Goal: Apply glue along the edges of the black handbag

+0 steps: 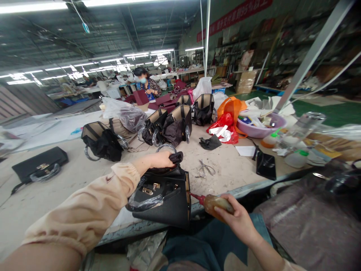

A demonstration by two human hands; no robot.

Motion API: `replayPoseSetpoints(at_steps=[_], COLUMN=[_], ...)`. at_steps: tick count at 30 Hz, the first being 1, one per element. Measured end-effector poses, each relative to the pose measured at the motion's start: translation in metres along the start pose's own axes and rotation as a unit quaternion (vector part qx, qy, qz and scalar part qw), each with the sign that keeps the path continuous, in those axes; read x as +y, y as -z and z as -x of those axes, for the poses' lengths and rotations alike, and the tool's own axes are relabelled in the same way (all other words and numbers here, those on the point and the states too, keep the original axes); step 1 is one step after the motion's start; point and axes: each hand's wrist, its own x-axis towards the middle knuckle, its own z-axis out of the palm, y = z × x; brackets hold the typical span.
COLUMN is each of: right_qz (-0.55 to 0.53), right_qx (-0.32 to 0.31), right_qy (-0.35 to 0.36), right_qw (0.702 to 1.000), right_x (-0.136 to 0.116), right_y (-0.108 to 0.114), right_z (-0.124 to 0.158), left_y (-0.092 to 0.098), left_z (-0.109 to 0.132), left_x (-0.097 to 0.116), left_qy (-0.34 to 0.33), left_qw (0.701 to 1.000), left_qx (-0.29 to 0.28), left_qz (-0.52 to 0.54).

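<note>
A black handbag [172, 199] with gold hardware and a plastic-wrapped handle lies at the table's front edge before me. My left hand [162, 159] reaches over it, fingers closed on the black lining cloth [176, 157] at its far side. In my right hand [235, 214] is a glue bottle [216, 205] of amber colour with a red nozzle. The nozzle's thin tip points at the bag's right side, at or very near the beige edge there; contact cannot be made out. Beyond the bag lies a pair of scissors [206, 169].
Several black bags, one of them [101, 141], stand farther back; a flat black bag [41, 163] lies left. At right are a lilac basin [261, 130], a black phone-like slab [266, 165] and bottles [296, 158]. A co-worker [146, 84] sits across the table. A metal post [313, 56] slants at right.
</note>
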Motion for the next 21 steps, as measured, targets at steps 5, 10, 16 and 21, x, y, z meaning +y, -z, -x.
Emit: replayPoseSetpoints(at_steps=[5,10,16,21], right_qz=[0.000,-0.071,-0.309,-0.326], right_qx=[0.010,-0.066,-0.020,0.117], right_qy=[-0.002,-0.073,-0.174,-0.199], right_qw=[1.000,0.993,0.935,0.917], right_x=[0.002,0.005,-0.011,-0.002], right_y=[-0.004,-0.005,0.015,0.061], right_z=[-0.002,0.009,0.017,0.025], left_y=[-0.002,-0.001,0.011,0.032], left_z=[-0.002,-0.001,0.010,0.032], left_x=[-0.002,-0.005,-0.020,-0.046], left_qy=[0.013,0.020,0.026,0.042], left_qw=[1.000,0.999,0.994,0.977], left_qx=[0.007,0.020,0.067,0.133], left_qz=[0.006,0.026,0.080,0.162])
